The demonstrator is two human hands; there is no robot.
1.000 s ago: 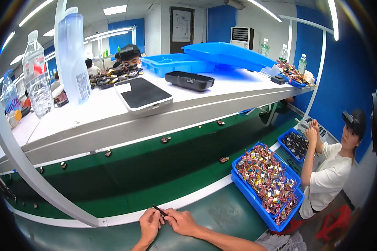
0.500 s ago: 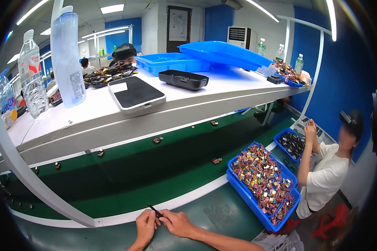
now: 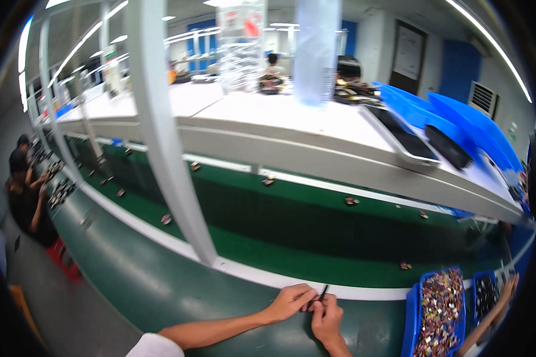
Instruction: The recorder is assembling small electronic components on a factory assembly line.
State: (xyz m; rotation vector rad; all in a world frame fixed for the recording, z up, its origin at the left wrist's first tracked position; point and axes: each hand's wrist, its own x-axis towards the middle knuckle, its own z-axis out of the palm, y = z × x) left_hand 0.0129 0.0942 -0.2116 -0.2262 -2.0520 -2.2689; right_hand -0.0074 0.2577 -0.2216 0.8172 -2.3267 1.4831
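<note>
My left hand (image 3: 290, 303) and my right hand (image 3: 327, 316) meet above the front of the dark green bench (image 3: 244, 333). The fingers of both are pinched together around a slim black piece (image 3: 324, 290). Its narrow end pokes up between the hands, and the rest is hidden by the fingers, so its exact kind cannot be made out. To the right of my right hand stands a blue bin (image 3: 410, 324), heaped with small electronic parts (image 3: 441, 312) in red, silver and yellow.
Past a white rail runs a green conveyor belt (image 3: 298, 250) carrying scattered small parts (image 3: 351, 202). Above it a white shelf (image 3: 250, 113) holds bottles, a phone (image 3: 402, 137), a black case (image 3: 448, 146) and blue trays. A post (image 3: 170, 143) rises at left. Co-workers sit at both sides.
The view has swung to the left, so the bin and hands appear farther right and co-workers at left show. My hands stay together on the black piece, which now points up to the right.
</note>
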